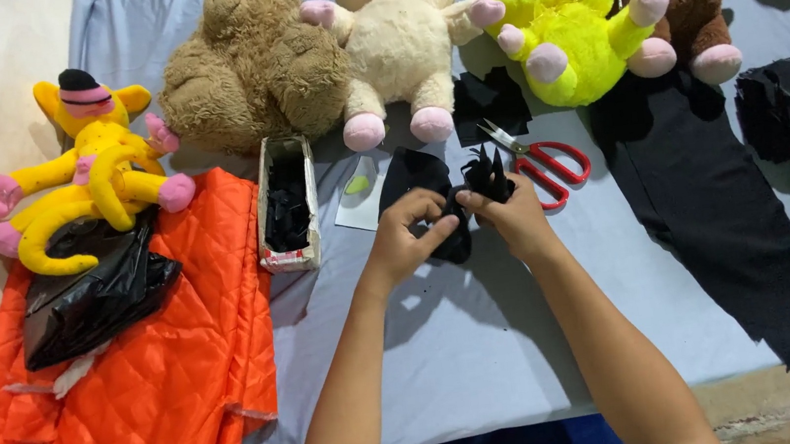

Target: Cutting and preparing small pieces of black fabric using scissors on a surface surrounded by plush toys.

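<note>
Grey-blue table cloth fills my view. Nearest, my left hand and right hand both pinch a black fabric piece at centre, fingers closed on it. I'd judge a firm, even grip keeps the folds from slipping. At nine o'clock: orange quilted cloth, black plastic bag. At eleven, an open narrow cardboard box, white with red trim, holding black scraps. Red scissors at one. Plush toys line twelve.

Toy-sewing workshop, plush toys, fabric pieces, scissors on table
</note>
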